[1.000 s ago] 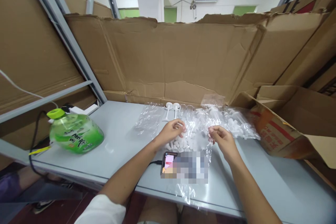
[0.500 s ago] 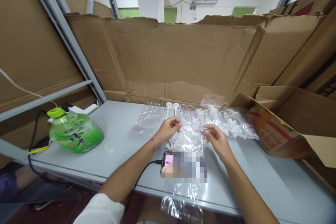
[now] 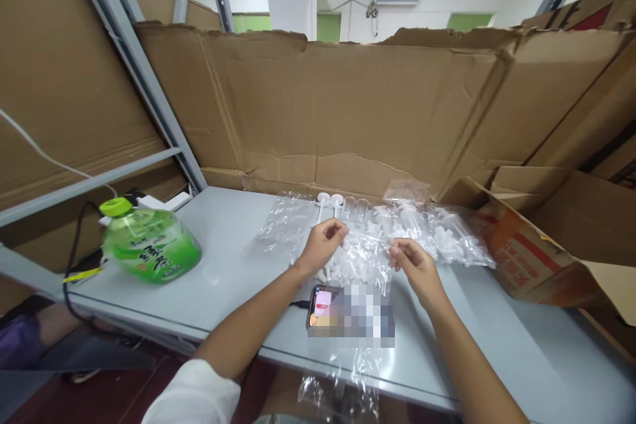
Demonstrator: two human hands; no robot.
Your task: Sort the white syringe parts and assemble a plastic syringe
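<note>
Hanging lower now, clear bag (image 3: 366, 361), pinching hands (image 3: 324, 246) (image 3: 416, 269)

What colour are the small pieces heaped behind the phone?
The small pieces are white, seen best in the head view.

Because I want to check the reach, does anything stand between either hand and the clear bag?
Nothing visible does: the left hand and right hand both hold the upper part of the clear bag.

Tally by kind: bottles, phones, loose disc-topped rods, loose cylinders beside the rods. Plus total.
Green plastic bottle with lime cap: 1
Dark-edged rectangular phone: 1
White plastic disc-topped rods: 2
Clear plastic cylinders: 2
Total: 6
</note>
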